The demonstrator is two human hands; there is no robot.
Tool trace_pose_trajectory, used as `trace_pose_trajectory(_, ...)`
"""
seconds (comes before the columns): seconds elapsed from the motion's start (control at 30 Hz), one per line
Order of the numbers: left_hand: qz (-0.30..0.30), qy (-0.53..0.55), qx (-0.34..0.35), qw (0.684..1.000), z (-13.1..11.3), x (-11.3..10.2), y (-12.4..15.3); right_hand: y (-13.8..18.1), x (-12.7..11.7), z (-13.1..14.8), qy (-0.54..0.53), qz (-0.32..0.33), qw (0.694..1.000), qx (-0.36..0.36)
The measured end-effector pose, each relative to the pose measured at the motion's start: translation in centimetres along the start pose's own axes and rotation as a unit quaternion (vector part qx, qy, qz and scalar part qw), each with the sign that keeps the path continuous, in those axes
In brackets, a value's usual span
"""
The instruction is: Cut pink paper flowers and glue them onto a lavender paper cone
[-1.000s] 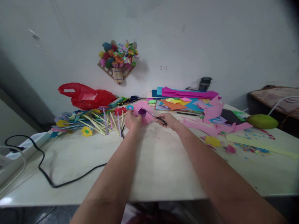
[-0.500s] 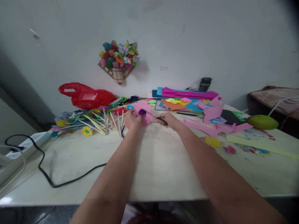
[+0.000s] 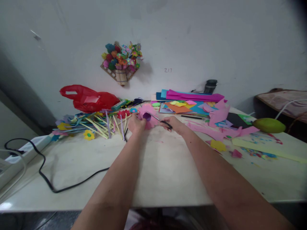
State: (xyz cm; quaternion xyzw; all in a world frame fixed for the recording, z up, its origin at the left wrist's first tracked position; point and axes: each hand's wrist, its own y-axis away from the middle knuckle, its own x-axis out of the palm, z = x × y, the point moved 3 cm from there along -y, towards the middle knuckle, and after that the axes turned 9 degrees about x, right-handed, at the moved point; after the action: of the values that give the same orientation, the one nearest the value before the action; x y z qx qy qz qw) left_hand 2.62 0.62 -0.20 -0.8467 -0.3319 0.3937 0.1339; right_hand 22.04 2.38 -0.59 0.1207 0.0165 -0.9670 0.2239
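Observation:
My left hand (image 3: 137, 124) is closed, thumb and fingers pinching a small purple piece (image 3: 147, 117) that looks like craft paper or foam. Around and behind it spreads a larger pink, wavy-edged piece (image 3: 150, 124), like a flower; whether my fingers also grip it I cannot tell. My right hand (image 3: 173, 123) is wrapped round the dark handles of a pair of scissors (image 3: 166, 123). Their blades point left and reach over the pink piece to the purple one. Left of my left hand lie a red paper flower (image 3: 124, 114) and a small blue flower (image 3: 133, 110).
Several flowers and pale stems (image 3: 97, 127) lie on the left, before a red plastic bag (image 3: 90, 99). Stacked coloured sheets (image 3: 192, 96) sit at the back; pink scraps (image 3: 216, 116) and a green fruit (image 3: 269, 125) lie right. A black cable (image 3: 55, 191) crosses the left side.
The pink and purple pieces have shifted very slightly right, and the pink piece's outline has turned a little. Both hands stay almost where they were, with the scissors still at the purple piece.

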Motion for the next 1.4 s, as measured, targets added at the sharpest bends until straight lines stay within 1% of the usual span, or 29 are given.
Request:
trace_pose_trajectory(0.43,0.009,-0.001,-0.003,1.0,-0.11,-0.42,0.1,-0.02,-0.28,-0.02,0.018,-0.023,0.999,0.015)
trace_pose_trajectory(0.6,0.012,0.003,-0.007,1.0,0.14,-0.34,-0.02,0.09,0.01,0.09,0.017,-0.014,1.0,0.004)
trace_pose_trajectory(0.9,0.004,0.013,0.002,1.0,0.29,-0.23,-0.08,0.45,0.03,-0.02,0.001,0.007,1.0,0.018)
trace_pose_trajectory(1.2,0.0,0.021,0.003,1.0,0.36,-0.2,-0.09,0.42,0.05,0.16,-0.026,-0.011,0.999,0.017)
trace_pose_trajectory(1.4,-0.001,0.026,-0.002,1.0,0.49,-0.19,-0.11,0.22,0.15,0.0,-0.003,-0.015,1.0,0.007)
